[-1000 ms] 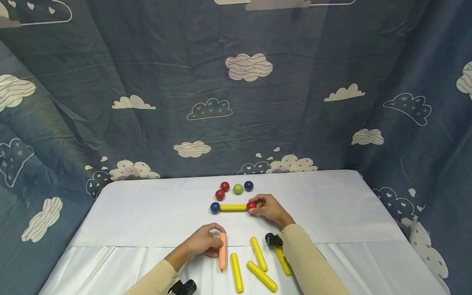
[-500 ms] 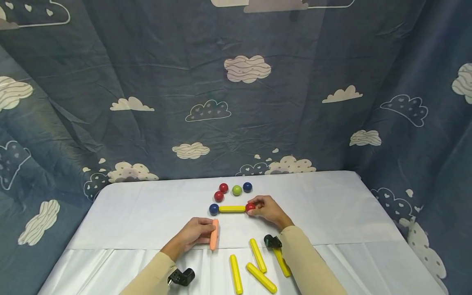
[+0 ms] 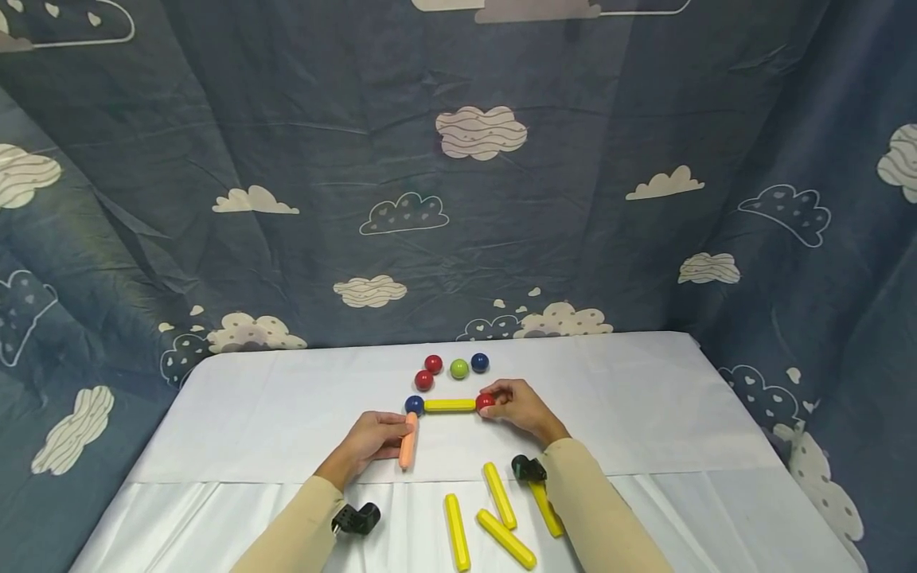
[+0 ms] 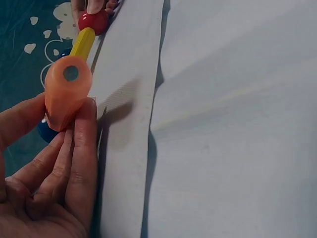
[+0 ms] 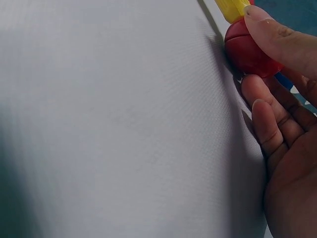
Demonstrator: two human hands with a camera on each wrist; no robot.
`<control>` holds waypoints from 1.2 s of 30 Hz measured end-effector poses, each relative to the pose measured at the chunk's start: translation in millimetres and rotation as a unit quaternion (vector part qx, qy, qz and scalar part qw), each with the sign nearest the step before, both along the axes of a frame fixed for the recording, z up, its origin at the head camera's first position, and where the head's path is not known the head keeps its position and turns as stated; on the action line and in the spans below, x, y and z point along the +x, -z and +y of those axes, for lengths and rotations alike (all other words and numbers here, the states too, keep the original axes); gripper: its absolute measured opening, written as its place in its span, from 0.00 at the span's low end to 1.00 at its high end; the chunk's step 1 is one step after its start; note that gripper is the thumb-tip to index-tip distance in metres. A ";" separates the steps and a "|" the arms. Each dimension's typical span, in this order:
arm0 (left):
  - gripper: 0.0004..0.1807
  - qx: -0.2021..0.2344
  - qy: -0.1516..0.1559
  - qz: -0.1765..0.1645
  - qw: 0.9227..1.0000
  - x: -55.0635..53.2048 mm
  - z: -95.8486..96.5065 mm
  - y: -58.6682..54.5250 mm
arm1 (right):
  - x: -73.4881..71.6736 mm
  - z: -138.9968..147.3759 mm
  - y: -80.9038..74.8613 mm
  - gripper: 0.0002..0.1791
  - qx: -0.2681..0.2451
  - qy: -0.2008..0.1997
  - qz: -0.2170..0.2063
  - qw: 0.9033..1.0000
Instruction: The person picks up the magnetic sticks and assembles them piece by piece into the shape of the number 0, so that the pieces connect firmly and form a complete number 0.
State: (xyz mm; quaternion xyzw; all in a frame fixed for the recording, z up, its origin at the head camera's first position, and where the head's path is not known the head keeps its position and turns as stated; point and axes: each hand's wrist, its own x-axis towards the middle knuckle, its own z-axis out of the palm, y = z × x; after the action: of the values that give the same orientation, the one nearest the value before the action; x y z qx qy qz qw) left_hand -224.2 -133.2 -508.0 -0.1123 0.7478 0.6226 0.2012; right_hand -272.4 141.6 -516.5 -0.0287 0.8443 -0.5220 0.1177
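In the head view my left hand (image 3: 376, 439) pinches an orange stick (image 3: 408, 442) between thumb and fingers, its far end against or right beside a blue ball (image 3: 415, 405). The left wrist view shows a round hole in the near end of the orange stick (image 4: 68, 91). A yellow stick (image 3: 450, 405) joins the blue ball to a red ball (image 3: 485, 402). My right hand (image 3: 521, 410) grips that red ball; in the right wrist view thumb and fingers lie around the red ball (image 5: 250, 52).
Behind the joined pieces sit two loose red balls, one a red ball (image 3: 433, 364), beside a green ball (image 3: 459, 368) and a dark blue ball (image 3: 480, 362). Several yellow sticks, such as a yellow stick (image 3: 457, 532), lie on the white cloth (image 3: 645, 414) near the front.
My left hand has carried the orange stick forward and left, up to the blue ball. The right hand keeps its grip on the red ball, almost unmoved.
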 end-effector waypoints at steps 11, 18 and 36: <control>0.22 -0.015 -0.002 -0.001 1.000 -1.0 1.7 1.0 | -0.5 0.3 -0.7 0.18 0.000 -0.003 0.002 1.000; 0.22 -0.031 -0.002 0.002 1.000 1.2 2.2 -1.9 | -1.1 1.2 2.8 0.18 -0.010 -0.005 0.006 1.000; 0.15 -0.016 -0.006 0.010 1.000 0.9 -6.1 -5.8 | -0.9 0.9 2.6 0.19 0.011 0.002 0.001 1.000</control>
State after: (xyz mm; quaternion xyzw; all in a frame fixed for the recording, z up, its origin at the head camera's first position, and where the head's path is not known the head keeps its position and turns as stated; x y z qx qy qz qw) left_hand -223.2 -139.3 -502.2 -0.1141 0.7590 0.6127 0.1884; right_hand -273.3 142.6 -519.0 -0.0266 0.8500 -0.5133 0.1157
